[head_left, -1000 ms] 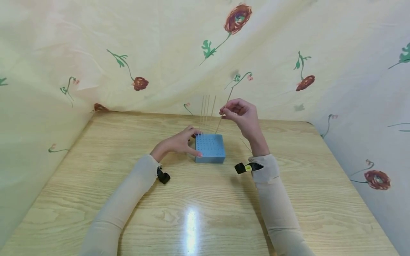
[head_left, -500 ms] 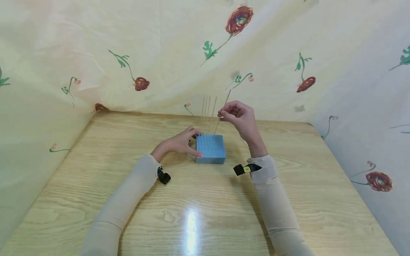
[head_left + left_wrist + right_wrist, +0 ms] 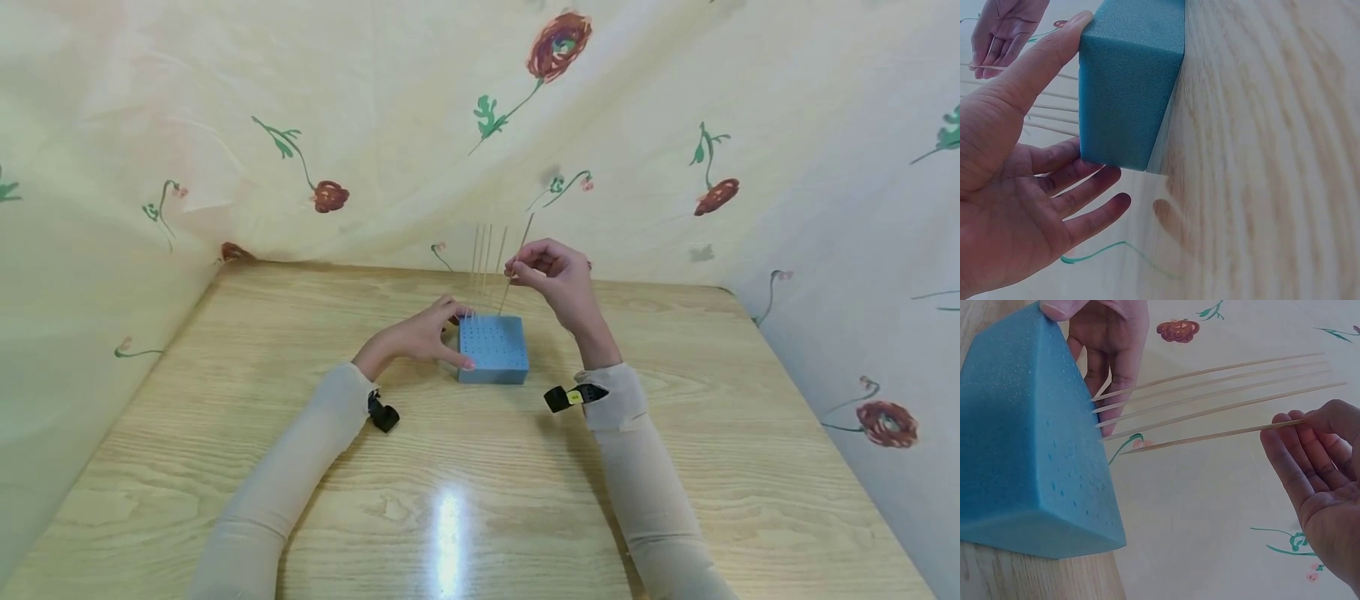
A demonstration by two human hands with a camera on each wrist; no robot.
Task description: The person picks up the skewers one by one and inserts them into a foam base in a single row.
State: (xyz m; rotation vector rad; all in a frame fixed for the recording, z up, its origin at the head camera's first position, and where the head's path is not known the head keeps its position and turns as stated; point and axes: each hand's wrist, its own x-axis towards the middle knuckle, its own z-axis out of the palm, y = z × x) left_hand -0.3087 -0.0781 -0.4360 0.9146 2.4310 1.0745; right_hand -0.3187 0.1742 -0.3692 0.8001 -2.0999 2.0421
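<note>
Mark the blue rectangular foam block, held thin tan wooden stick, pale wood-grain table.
Blue rectangular foam block [image 3: 494,343], head view: holed top face.
Held thin tan wooden stick [image 3: 1210,437], right wrist view: visible mid-shaft.
Pale wood-grain table [image 3: 495,458], head view: bare top.

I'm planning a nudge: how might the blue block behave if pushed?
The blue block is probably light, given its fine-pored, foam-like surface. Lying flat and low on the table, it seems likelier to slide than tip or roll.
</note>
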